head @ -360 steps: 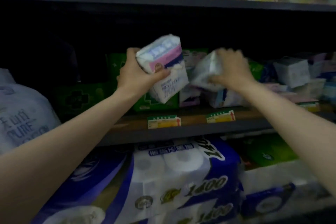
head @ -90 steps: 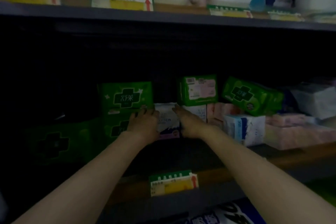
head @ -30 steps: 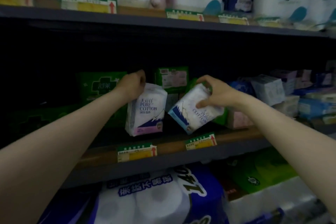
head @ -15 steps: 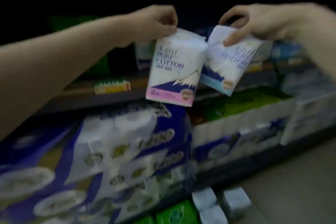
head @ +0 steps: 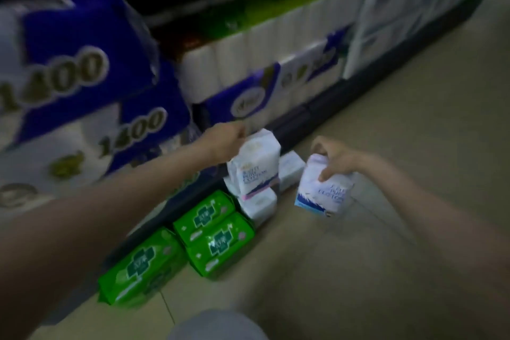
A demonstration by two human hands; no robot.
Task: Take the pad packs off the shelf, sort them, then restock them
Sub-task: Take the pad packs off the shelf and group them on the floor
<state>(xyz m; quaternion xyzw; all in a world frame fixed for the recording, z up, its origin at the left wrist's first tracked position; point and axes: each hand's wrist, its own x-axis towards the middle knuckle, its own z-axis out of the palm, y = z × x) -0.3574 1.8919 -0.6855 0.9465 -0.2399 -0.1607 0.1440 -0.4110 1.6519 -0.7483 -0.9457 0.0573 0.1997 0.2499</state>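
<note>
Both hands low over the floor (head: 400, 124) now. The left hand (head: 225, 142) has its fingers clenched on the top of a white pack with a pink band (head: 255, 165), hanging right over the white packs (head: 258, 203) stacked by the shelf base. The right hand (head: 335, 157) pinches a white pack with a blue band (head: 324, 192), just beside that stack. Three green packs (head: 214, 230) lie grouped alongside. So the unloading looks well underway, sorting by kind has begun, and restocking is not yet started.
</note>
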